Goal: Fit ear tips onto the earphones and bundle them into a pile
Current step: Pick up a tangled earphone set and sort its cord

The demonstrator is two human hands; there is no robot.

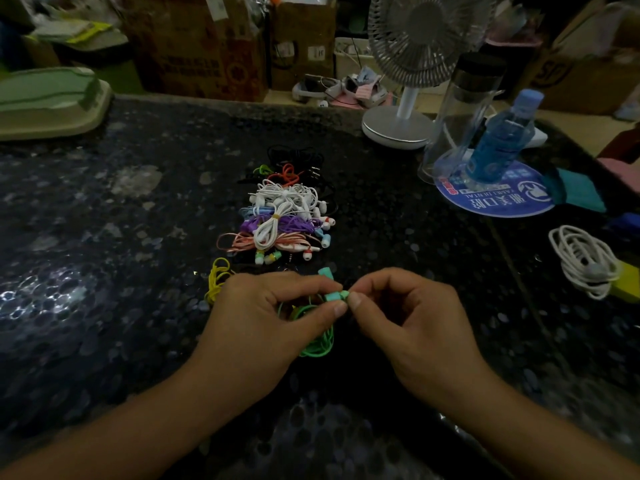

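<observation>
My left hand (273, 317) pinches a teal earbud (333, 296) of a green earphone set, whose coiled green cable (317, 344) hangs under the palm. A second teal earbud (325, 273) sticks up just above the fingers. My right hand (405, 317) pinches the tip end of the held earbud (344, 294) between thumb and forefinger. Beyond my hands lies a pile of bundled earphones (284, 216) in white, purple, orange, blue and black. A yellow earphone cable (216, 278) lies left of my left hand.
The dark speckled table (121, 254) carries a white fan (401, 126), a clear tumbler (460, 116) and a blue bottle (502, 140) on a round blue mat (495, 199). A coiled white cable (585, 261) lies at right. Cardboard boxes (194, 46) stand behind.
</observation>
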